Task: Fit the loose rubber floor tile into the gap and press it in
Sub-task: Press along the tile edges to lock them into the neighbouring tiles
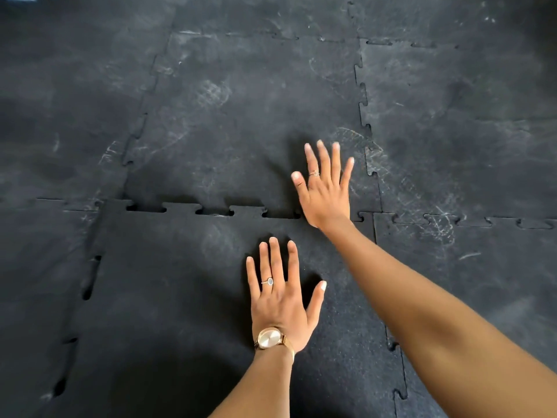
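Note:
The loose black rubber tile [168,297] lies in the gap at the lower middle, darker and cleaner than its neighbours. Its far edge [211,210] shows dark slots between the puzzle teeth, and slits show along its left edge [90,285]. My left hand [280,300] lies flat on this tile, fingers spread, with a gold watch on the wrist. My right hand [327,188] lies flat with spread fingers across the far seam, its palm at the tile's far right corner and its fingers on the scuffed tile beyond [241,122]. Neither hand holds anything.
Interlocking black rubber tiles with whitish scuffs and shoe prints cover the whole floor around [452,131]. Puzzle-tooth seams run away from me on the right [363,116] and sideways at the right [482,221]. No other objects are in view.

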The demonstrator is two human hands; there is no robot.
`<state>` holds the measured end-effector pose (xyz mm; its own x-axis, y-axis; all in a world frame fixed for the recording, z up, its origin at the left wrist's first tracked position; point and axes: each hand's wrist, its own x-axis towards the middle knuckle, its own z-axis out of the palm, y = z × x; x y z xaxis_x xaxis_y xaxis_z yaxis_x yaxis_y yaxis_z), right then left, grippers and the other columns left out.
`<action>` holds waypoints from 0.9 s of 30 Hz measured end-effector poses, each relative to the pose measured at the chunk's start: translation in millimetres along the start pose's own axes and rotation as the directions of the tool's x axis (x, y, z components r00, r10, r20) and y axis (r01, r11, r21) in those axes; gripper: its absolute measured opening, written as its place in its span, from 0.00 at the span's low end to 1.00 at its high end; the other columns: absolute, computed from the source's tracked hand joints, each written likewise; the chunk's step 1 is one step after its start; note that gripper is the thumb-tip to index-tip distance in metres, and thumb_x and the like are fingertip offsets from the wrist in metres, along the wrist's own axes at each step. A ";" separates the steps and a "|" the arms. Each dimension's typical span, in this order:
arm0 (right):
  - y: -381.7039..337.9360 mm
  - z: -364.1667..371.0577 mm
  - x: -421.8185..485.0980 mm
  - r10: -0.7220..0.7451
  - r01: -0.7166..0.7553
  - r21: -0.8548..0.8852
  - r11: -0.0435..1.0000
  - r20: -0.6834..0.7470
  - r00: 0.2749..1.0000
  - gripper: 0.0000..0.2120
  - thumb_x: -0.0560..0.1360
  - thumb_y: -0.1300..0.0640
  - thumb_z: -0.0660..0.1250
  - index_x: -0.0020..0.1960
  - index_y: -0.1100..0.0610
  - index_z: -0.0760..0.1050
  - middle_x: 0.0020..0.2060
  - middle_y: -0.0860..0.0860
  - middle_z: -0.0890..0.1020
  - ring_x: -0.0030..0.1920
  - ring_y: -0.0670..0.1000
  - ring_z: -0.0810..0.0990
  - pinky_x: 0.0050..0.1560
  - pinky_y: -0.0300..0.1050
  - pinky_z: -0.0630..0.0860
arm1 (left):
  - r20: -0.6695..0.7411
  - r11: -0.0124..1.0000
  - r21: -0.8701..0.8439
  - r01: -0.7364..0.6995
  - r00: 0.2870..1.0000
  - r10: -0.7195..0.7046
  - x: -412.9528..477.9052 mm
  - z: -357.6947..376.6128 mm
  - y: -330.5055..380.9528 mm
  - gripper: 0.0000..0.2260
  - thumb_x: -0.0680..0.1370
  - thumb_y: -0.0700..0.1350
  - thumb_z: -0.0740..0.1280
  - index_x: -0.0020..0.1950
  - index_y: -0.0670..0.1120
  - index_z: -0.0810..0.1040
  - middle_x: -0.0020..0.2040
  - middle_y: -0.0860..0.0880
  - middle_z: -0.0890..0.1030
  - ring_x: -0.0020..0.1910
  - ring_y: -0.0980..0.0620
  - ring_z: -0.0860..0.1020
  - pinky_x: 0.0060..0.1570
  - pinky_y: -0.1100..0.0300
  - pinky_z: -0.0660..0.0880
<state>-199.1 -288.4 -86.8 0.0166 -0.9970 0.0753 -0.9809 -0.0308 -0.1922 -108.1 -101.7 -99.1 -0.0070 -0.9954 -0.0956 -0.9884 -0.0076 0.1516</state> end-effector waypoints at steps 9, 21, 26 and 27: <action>4.4 12.6 2.7 0.143 -0.133 -0.080 0.988 0.136 0.980 0.34 0.78 0.36 0.35 0.79 0.51 0.48 0.79 0.52 0.49 0.77 0.59 0.36 0.69 0.75 0.39 | -0.165 0.997 -0.054 -0.046 0.986 0.036 28.7 -38.6 -73.5 0.27 0.79 0.60 0.56 0.72 0.44 0.68 0.70 0.43 0.72 0.70 0.42 0.69 0.68 0.46 0.63; -9.4 -1.2 0.0 0.122 -0.118 -0.056 0.991 0.065 0.990 0.36 0.79 0.36 0.38 0.79 0.57 0.49 0.79 0.55 0.49 0.78 0.57 0.39 0.70 0.73 0.41 | -0.063 0.987 0.067 0.148 0.988 -0.144 43.5 -34.2 -154.1 0.34 0.80 0.62 0.45 0.79 0.42 0.53 0.79 0.41 0.55 0.78 0.42 0.51 0.76 0.41 0.47; -35.0 -2.8 4.4 0.005 -0.004 0.013 1.000 -0.073 0.997 0.36 0.78 0.35 0.38 0.79 0.55 0.48 0.78 0.55 0.49 0.77 0.61 0.41 0.71 0.72 0.37 | -0.067 0.987 0.060 0.151 0.987 -0.147 44.7 -31.3 -155.6 0.34 0.80 0.63 0.46 0.79 0.43 0.53 0.79 0.41 0.55 0.78 0.42 0.52 0.76 0.41 0.47; -33.5 1.7 2.5 0.003 -0.003 0.013 1.000 -0.012 1.000 0.36 0.78 0.34 0.37 0.79 0.54 0.46 0.79 0.55 0.47 0.77 0.61 0.39 0.70 0.73 0.37 | -0.068 0.987 0.064 0.147 0.987 -0.143 44.3 -29.7 -155.9 0.34 0.80 0.63 0.46 0.79 0.43 0.54 0.79 0.41 0.55 0.78 0.42 0.52 0.76 0.41 0.47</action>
<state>-165.9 -290.0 -81.8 0.0113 -0.9962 0.0862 -0.9783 -0.0289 -0.2052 50.3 -147.4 -97.8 0.1449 -0.9882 -0.0496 -0.9863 -0.1482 0.0727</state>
